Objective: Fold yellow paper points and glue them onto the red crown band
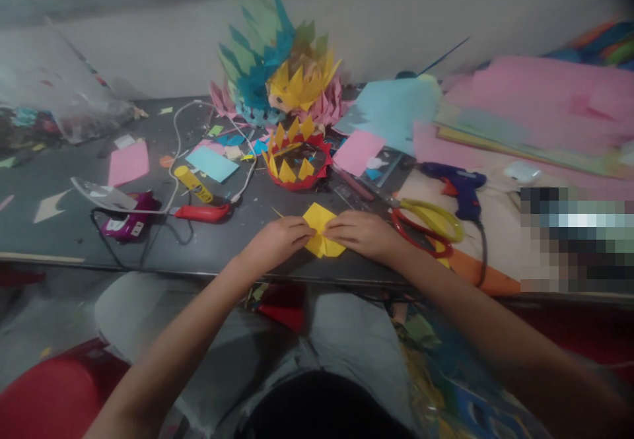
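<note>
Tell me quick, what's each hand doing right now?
Left hand: touching the yellow paper on its left side; pinching or just pressing, can't tell.
Right hand: touching its right side; pinching or pressing, can't tell.

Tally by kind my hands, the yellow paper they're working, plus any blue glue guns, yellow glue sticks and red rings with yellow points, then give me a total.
Hands, left hand and right hand: 2
Yellow paper at the fingers: 1
Blue glue gun: 1
Yellow glue stick: 1
Red ring with yellow points: 1
Total: 6
</note>
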Demonstrator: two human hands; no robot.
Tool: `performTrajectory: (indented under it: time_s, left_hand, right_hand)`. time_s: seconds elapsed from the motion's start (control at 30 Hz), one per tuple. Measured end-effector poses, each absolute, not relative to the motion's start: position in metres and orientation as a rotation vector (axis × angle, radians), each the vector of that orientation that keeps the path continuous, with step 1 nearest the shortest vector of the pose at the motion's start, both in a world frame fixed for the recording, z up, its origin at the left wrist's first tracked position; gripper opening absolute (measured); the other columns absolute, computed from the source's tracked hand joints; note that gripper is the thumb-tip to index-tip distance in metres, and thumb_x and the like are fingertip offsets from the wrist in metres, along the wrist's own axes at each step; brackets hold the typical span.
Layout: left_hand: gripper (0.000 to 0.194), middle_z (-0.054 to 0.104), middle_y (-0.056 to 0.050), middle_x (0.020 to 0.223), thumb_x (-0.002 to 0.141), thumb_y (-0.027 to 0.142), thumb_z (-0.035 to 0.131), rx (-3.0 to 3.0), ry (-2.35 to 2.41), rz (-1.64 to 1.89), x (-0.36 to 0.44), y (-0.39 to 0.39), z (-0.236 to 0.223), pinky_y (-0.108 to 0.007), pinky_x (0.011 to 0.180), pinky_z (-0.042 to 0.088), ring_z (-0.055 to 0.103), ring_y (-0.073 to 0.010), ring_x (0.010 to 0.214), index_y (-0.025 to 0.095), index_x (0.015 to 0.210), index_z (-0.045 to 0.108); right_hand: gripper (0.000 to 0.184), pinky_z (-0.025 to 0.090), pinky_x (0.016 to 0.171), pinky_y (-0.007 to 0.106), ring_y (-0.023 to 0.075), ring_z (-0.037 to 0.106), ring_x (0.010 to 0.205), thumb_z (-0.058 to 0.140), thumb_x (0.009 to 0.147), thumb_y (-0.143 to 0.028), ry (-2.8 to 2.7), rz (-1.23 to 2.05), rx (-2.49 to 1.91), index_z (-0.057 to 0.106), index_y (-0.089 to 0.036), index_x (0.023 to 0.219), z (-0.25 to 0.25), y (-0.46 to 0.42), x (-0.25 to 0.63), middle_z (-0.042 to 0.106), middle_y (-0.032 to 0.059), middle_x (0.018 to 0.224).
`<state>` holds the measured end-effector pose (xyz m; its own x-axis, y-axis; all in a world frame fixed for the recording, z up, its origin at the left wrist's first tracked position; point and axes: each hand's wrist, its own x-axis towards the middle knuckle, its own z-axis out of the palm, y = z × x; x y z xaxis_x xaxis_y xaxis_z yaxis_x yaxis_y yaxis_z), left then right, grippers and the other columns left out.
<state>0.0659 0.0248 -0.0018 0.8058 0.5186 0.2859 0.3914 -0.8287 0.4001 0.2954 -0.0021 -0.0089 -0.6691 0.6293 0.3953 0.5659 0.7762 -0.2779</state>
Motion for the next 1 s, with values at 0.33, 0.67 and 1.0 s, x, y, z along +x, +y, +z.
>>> performTrajectory:
  time_s: [0.33,0.67,1.0]
  left_hand:
    - [0.019,0.065,-0.006,0.096,0.091,0.018,0.047,2.757,0.596,0.482,0.059,0.026,0.002,-0.028,0.081,0.05,0.06,-0.016,0.091,0.014,0.098,0.063]
    - [0.021,0.063,-0.007,0.099,0.091,0.015,0.045,2.933,0.582,0.358,0.053,0.028,0.007,-0.031,0.082,0.048,0.059,-0.0169,0.092,0.016,0.101,0.062]
    - [0.024,0.064,-0.012,0.108,0.089,0.021,0.045,2.982,0.786,0.499,0.064,-0.001,0.009,-0.037,0.082,0.051,0.06,-0.0214,0.093,0.011,0.105,0.061]
  right_hand:
    - [0.04,0.05,0.08,0.029,0.0155,0.062,0.089,0.031,0.096,-0.023,-2.571,0.109,-0.783,0.071,-0.02,0.095,-0.009,0.005,0.303,0.072,0.0062,0.096]
    - [0.037,0.049,0.078,0.03,0.0159,0.06,0.087,0.033,0.095,-0.022,-2.633,0.088,-0.777,0.07,-0.021,0.097,-0.007,0.007,0.301,0.07,0.0064,0.097]
    - [0.033,0.049,0.075,0.028,0.0158,0.06,0.085,0.037,0.094,-0.021,-2.626,0.016,-0.749,0.07,-0.018,0.094,-0.005,0.006,0.299,0.07,0.0069,0.094]
